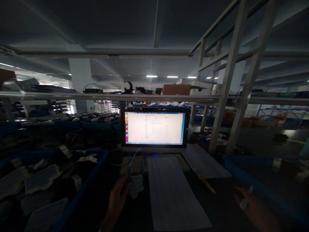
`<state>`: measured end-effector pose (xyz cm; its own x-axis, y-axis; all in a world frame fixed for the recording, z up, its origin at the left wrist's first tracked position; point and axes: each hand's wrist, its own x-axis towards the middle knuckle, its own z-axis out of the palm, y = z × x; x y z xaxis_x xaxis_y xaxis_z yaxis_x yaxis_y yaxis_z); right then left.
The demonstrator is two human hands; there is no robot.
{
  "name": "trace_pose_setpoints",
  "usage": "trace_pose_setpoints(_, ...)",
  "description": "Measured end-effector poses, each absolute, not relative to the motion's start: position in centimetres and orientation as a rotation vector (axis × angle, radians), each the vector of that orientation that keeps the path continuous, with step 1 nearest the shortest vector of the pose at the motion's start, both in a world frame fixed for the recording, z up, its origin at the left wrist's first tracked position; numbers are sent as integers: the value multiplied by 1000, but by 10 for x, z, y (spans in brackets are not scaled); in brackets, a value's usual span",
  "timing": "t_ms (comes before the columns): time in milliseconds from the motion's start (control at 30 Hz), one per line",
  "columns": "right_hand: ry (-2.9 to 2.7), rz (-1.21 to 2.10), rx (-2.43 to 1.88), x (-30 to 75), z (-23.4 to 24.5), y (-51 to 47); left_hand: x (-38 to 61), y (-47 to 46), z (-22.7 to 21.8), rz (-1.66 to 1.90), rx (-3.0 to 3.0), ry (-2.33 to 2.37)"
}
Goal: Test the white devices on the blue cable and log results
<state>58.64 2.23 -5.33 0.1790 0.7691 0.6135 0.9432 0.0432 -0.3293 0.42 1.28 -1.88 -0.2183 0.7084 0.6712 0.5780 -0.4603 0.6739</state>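
My left hand [118, 195] is closed on the left edge of a pale, flat device [136, 186] with a notched outline. From its top a blue cable [137, 154] loops up in front of the keyboard [130, 165]. My right hand [257, 206], dim and smeared, is at the lower right beside a blue bin. Its fingers are curled around a slim white pen-like object [244, 203], whose exact kind I cannot make out. Between my hands lies a long printed sheet [172, 193], partly over the keyboard.
A lit monitor [154, 129] stands behind the keyboard. A blue bin [96, 174] at left holds several similar pale devices; another blue bin [248, 177] stands at right. A second sheet [205, 161] and a yellow pencil-like stick [207, 184] lie near my right hand. A loaded shelf [145, 96] crosses above.
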Motion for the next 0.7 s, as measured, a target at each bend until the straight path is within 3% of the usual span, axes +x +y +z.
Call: trace_pose_setpoints(700, -1646, -351, -1710, 584, -49, 20, 4, 14, -22, 1782, 1897, 1557)
